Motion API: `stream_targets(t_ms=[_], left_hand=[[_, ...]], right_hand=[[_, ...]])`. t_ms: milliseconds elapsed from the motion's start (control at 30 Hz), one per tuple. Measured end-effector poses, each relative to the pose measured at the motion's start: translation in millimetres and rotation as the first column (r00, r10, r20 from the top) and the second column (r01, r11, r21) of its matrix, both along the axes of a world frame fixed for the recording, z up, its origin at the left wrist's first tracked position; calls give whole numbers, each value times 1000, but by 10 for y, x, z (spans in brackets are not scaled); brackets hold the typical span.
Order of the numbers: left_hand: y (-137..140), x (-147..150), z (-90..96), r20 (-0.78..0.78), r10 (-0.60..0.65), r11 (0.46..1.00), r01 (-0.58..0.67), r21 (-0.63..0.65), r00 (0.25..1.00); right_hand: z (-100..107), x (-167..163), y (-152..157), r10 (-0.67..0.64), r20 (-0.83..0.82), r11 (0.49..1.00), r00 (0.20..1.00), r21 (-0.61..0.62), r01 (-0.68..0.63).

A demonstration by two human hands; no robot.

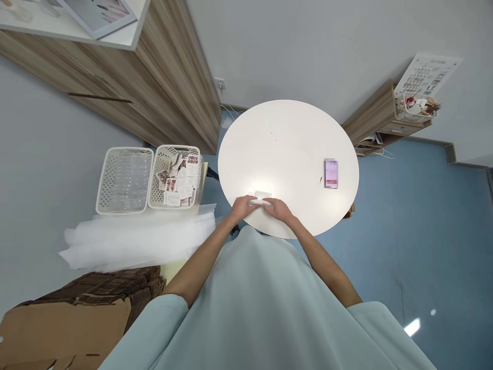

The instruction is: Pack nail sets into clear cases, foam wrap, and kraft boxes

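At the near edge of the round white table [287, 149], both my hands are closed on a small white strip-like object [260, 202]; its exact kind I cannot make out. My left hand [242, 208] grips the left end, thumb on top. The right end is between the fingers of my right hand [280, 209]. Just beyond it, a small flat white piece [263, 195] lies on the tabletop, partly lost in the glare. A phone [330, 173] with a lit pinkish screen rests farther right on the table.
To the left stand two white baskets, one with clear plastic pieces [131, 177], one with printed cards [178, 187]. White packing sheets [142, 239] and stacked flat cardboard [73, 321] lie nearer. A wooden cabinet [173, 72] and a low shelf unit [379, 113] flank the table.
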State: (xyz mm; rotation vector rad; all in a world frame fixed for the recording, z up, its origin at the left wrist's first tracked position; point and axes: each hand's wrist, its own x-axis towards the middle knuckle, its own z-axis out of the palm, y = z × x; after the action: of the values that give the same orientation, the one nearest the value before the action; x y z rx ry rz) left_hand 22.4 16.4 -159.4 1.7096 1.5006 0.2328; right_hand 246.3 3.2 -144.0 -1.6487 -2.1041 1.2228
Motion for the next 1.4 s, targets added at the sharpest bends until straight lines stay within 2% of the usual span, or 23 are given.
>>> stream_targets(t_ms=[100, 200, 333, 467, 600, 700, 867, 1033, 1200, 1400], left_hand=[[123, 66, -3, -63, 85, 994, -89, -60, 994], [172, 164, -34, -143, 155, 984, -167, -69, 977], [175, 286, -64, -190, 236, 969, -245, -25, 953], [150, 337, -66, -173, 309, 948, -317, -20, 935], [94, 298, -54, -148, 440, 892, -451, -46, 886], [50, 246, -45, -105, 523, 838, -532, -119, 846], [-15, 176, -36, -16, 519, 839, -512, -181, 855], [-125, -17, -52, 46, 543, 836, -535, -125, 838], [-180, -257, -61, 33, 579, 814, -575, -79, 815], [-281, -344, 102, 37, 600, 800, -600, -20, 799]], right_hand=[[3, -19, 150, -70, -5, 997, 998, 25, 70], [-57, -56, 288, -111, 78, 991, 991, 81, 105], [-125, -99, 450, -86, 198, 990, 976, 123, 62], [-97, -132, 529, 3, 223, 992, 975, 124, -32], [-47, -156, 505, 18, 242, 994, 970, 103, -44], [-41, -174, 428, 1, 237, 997, 972, 75, -20], [-88, -271, 206, -32, 143, 999, 989, -37, 37], [-143, -517, 46, -48, 77, 996, 996, -72, 54], [-172, -796, 26, -38, 55, 996, 998, -80, 42], [-128, -734, -45, -109, -78, 991, 991, -86, 103]])
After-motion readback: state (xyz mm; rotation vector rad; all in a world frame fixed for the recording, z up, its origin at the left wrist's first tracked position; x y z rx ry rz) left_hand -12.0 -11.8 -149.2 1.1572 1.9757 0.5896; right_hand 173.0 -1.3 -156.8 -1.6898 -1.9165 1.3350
